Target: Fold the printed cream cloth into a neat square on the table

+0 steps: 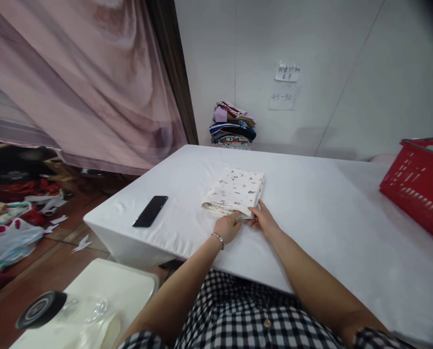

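A folded white cloth [236, 188] with small dark printed figures lies on the white-covered table [311, 208] in front of me. My left hand [228, 227], with a bracelet at the wrist, reaches to the cloth's near edge, its fingers partly tucked under or into the layers. At the near right corner, my right hand [263, 217] pinches the edge between thumb and fingers. Both hands are close together, and some fingertips are hidden by the fabric.
A black phone [151, 211] lies left of the cloth. Folded fabrics [232, 125] are stacked by the wall behind the table. At the right stands a red plastic basket [420, 189]. A white stool [125, 286] holds a clear container with a black lid [41, 310].
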### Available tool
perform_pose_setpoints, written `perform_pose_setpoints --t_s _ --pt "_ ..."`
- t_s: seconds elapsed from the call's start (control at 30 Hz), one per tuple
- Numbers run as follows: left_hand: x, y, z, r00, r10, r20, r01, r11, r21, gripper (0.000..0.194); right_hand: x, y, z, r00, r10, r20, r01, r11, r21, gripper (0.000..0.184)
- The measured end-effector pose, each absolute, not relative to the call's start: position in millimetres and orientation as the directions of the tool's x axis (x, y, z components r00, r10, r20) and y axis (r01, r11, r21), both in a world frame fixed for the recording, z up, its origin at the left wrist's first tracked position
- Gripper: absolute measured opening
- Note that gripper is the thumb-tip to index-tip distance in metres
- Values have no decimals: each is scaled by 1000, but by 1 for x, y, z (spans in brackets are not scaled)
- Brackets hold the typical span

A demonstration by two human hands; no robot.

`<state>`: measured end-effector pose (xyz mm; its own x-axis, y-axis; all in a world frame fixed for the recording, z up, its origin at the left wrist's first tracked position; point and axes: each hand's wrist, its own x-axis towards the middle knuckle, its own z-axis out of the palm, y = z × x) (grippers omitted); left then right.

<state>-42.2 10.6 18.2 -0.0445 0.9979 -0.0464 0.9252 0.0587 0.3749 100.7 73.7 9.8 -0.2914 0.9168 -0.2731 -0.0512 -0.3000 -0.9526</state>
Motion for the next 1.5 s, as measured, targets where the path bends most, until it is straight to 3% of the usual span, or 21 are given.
perform_pose_setpoints --t_s 0.17,0.37,0.53,0.7,0.8,1.0,1.13,1.33,1.5 --pt "-39 7 17 50 999 -13 931 -42 362 39 101 71 15 -316 901 -296 -33 -322 -946 62" --pt "-35 0 18 43 999 -30 926 -29 376 38 101 69 15 -316 902 -296 -5 -313 -950 68" --pt "-51 -4 15 84 993 83 898 -111 425 32 102 70 10 -325 904 -278 -11 -298 -955 68" --pt "-100 7 18 -371 876 308 864 204 460 24 102 72 5 -315 901 -298 -27 -322 -946 71" --pt "-123 16 18 -517 767 380 828 335 451 30 102 72 4 -319 901 -294 -34 -321 -947 70" --pt "-131 35 13 -514 829 220 810 386 441 40 100 71 4 -310 903 -298 -38 -325 -945 74" --pt "-139 47 21 -488 865 116 809 398 432 35 97 70 4 -332 909 -251 -50 -283 -958 73" --pt "-156 41 31 -331 922 200 912 258 320 38 103 69 8 -308 914 -265 -25 -286 -958 88" --pt "-162 25 15 -220 969 116 954 188 234 38 110 57 7 -336 886 -319 84 -309 -947 90"
